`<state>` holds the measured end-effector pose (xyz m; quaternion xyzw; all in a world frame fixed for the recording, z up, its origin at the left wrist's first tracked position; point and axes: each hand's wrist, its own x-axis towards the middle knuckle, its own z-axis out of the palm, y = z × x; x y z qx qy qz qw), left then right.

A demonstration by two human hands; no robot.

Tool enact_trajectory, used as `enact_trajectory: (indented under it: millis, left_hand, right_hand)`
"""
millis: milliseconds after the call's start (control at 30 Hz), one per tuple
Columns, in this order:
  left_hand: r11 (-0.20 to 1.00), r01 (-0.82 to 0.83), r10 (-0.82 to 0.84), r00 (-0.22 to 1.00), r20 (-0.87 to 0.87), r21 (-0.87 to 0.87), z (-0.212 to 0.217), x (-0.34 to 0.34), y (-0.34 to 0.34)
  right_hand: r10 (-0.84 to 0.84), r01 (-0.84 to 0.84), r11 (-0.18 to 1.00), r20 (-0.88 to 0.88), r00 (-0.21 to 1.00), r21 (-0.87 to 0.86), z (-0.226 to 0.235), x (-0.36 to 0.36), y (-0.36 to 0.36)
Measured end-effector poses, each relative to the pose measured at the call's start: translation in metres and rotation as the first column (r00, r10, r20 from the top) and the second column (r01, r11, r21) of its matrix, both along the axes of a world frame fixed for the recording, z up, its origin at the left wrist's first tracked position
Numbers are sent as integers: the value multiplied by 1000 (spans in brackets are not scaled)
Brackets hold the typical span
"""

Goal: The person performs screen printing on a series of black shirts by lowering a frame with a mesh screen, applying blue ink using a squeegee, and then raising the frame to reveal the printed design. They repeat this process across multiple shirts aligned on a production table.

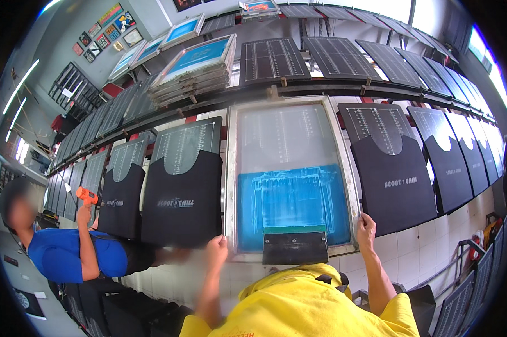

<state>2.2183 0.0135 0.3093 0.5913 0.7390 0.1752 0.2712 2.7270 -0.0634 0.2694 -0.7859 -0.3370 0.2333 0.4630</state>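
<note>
A screen printing frame (229, 180) with pale wooden or metal edges lies in front of me over a pallet, its ruled markings showing faintly through the mesh. The lower half of the mesh (245, 208) is blue and streaked with whitish ink. Near the frame's front edge rests a squeegee (294, 247), black with a green strip. My left hand (217, 250) is closed at the frame's lower left side. On the lower right side, my right hand (367, 230) has its fingers curled around the edge.
Black shirts (394, 185) with light prints lie on pallets to either side. At the left a person in a blue shirt (68, 255) holds an orange heat gun (87, 196). Several stacked screens (194, 73) and rows of bare pallets (273, 59) stand beyond.
</note>
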Motion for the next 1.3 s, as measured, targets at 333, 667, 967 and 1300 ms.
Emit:
enact_trajectory:
  millis: [333,667,967,1300]
  left_hand:
    - [998,5,-13,994,110,68,25,13,3]
    - [832,499,-459,864,-205,243,90,55,-25]
    - [505,863,-811,478,-338,9,83,108,-24]
    - [642,746,-693,663,-283,177,78,125,-33]
  right_hand:
    - [-61,59,998,63,996,39,5,-8,0]
    - [637,-565,767,472,609,-305,117,-66,-25]
    - [872,-733,404,472,128,-547,139,-100,-9]
    - [693,-721,622,644,325,-305,133,-107,-12]
